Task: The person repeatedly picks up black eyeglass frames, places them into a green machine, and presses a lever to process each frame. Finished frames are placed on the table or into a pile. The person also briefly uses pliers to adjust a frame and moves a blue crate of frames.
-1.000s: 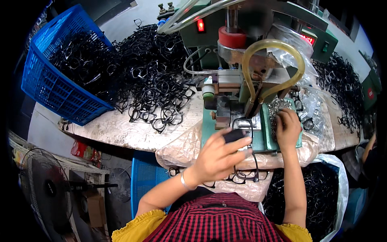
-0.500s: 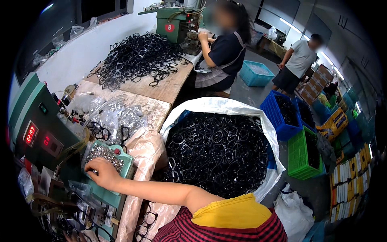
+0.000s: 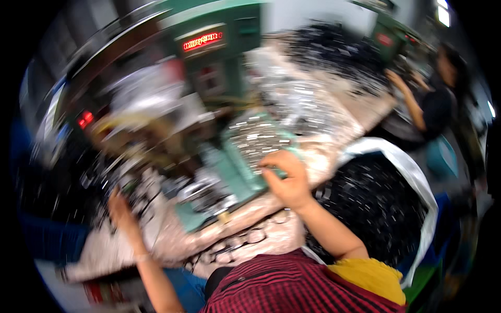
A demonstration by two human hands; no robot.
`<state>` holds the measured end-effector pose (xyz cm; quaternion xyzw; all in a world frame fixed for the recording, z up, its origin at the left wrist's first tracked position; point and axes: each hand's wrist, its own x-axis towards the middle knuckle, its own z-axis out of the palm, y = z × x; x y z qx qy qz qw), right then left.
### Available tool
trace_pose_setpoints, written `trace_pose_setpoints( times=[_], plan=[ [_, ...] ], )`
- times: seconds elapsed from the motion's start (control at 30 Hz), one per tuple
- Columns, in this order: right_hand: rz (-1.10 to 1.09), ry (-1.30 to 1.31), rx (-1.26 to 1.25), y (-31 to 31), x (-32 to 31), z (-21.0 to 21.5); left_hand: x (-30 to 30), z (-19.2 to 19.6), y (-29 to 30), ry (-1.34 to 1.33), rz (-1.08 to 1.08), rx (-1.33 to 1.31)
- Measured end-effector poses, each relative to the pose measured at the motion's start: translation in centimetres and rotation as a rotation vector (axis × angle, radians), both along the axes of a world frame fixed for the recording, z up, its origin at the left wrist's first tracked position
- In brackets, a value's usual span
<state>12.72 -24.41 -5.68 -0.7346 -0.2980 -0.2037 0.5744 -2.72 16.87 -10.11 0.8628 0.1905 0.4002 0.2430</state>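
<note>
The picture is smeared by head motion. My right hand (image 3: pixel 286 180) rests on the green machine's tray (image 3: pixel 245 175), fingertips at a heap of small shiny metal parts (image 3: pixel 257 142). My left hand (image 3: pixel 119 207) reaches out to the left among dark eyeglass frames (image 3: pixel 99 180) on the plastic-covered bench; the blur hides whether it holds one. More black frames (image 3: pixel 237 245) lie at the bench's front edge, close to my chest.
A white sack full of black frames (image 3: pixel 376 203) stands at my right. The green machine (image 3: pixel 209 47) has a red display behind the tray. Another person (image 3: pixel 436 104) works at the far right, beside a pile of black frames (image 3: pixel 334 49).
My head has swung back left, from the sack and the other workers toward the machine. My right hand stays on the tray of metal parts. My left hand is in view again.
</note>
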Motion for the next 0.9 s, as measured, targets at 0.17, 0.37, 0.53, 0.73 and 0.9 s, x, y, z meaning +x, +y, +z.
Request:
trace_pose_setpoints(
  times=[0.17, 0.37, 0.53, 0.73, 0.9],
  plan=[
    [0.229, 0.163, 0.140, 7.8, 1.3, 2.9, 2.6, 2.0, -6.9, -0.141, 0.071, -0.645],
    [0.326, 0.389, 0.378, 9.9, -1.0, 2.2, -0.6, 0.5, -9.5, -0.313, -0.041, -0.783],
    [0.382, 0.462, 0.422, 9.9, -1.2, 2.6, 0.7, 11.8, -14.8, -0.748, -0.600, -0.609],
    [0.482, 0.647, 0.492, 10.3, -3.6, 5.3, 2.9, 14.9, -14.8, -0.665, -0.685, -0.258],
    [0.311, 0.270, 0.017, 6.5, -0.7, 4.0, 1.0, 12.2, -16.5, -0.291, -0.736, 0.152]
  ],
)
